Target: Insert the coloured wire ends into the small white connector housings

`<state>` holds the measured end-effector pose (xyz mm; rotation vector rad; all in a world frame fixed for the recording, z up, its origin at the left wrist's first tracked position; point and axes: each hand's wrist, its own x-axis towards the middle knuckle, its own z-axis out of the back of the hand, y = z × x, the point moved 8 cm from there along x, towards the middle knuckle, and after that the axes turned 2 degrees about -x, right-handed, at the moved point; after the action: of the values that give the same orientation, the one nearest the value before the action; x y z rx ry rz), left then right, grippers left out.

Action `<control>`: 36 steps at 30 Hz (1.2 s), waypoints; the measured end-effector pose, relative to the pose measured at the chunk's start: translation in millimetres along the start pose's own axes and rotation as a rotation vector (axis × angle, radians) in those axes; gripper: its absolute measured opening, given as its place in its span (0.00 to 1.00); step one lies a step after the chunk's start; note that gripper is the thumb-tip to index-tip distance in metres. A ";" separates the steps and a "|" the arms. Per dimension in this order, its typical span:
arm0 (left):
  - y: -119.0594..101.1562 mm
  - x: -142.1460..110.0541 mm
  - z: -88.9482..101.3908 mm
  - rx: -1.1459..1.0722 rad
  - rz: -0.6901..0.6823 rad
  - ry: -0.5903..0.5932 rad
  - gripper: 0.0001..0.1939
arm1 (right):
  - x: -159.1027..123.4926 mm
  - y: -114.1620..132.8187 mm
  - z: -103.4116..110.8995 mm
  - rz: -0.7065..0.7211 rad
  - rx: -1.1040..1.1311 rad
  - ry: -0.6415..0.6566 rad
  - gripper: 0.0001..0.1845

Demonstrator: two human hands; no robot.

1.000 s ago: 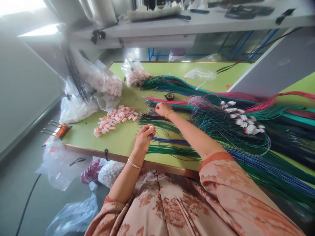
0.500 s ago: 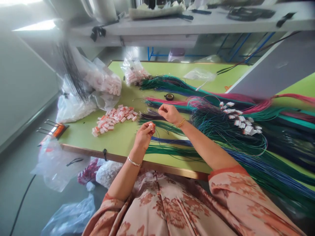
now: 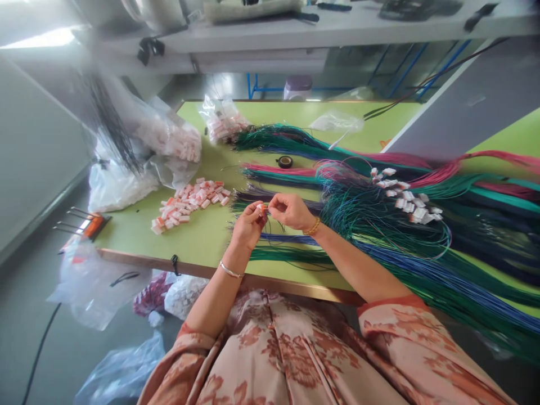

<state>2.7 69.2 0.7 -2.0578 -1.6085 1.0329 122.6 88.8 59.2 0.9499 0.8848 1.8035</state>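
Observation:
My left hand (image 3: 248,228) pinches a small white and orange plastic connector (image 3: 261,208) between thumb and fingertips. Close to its right side, my right hand (image 3: 291,212) is closed, its fingertips gripping what looks like the end of a thin wire at the connector's face. Whether the wire end sits inside the connector is too small to tell. A thin dark wire hangs below the left fingers. Under and beyond both hands lie bundles of wires (image 3: 295,239) in green, blue and dark colours. To the left is a loose pile of similar connectors (image 3: 189,202).
A roll of black tape (image 3: 284,162) lies behind the hands. Finished-looking white connectors (image 3: 407,198) cluster on wires at right. Plastic bags of connectors (image 3: 175,138) stand at the back left. An orange pronged rack (image 3: 93,225) sits at the table's left corner. A shelf (image 3: 270,39) spans above.
My right hand has come down and left from above the wires to meet the connector in my left hand. The left hand still holds the connector; the view has shifted slightly.

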 end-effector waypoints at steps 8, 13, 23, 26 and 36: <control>-1.1 1.7 3.2 0.039 -0.018 0.000 0.11 | -1.7 5.0 -0.6 0.074 -0.176 -0.039 0.05; -1.8 2.7 9.7 0.106 -0.068 -0.028 0.13 | -4.6 19.4 -2.8 0.201 -0.374 -0.048 0.05; -3.3 1.5 12.5 0.174 -0.112 -0.081 0.15 | -3.8 15.2 -13.2 0.274 -0.386 0.026 0.06; -4.6 2.0 10.4 0.178 -0.100 -0.071 0.15 | -2.8 13.3 -13.6 0.262 -0.395 0.038 0.05; -8.4 -1.1 9.6 0.313 -0.183 -0.139 0.18 | -6.3 12.3 -20.4 0.248 -0.550 0.021 0.12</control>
<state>-10.1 69.1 -0.1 -1.6365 -1.5498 1.2905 102.1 75.0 59.0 0.7017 0.2529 2.1142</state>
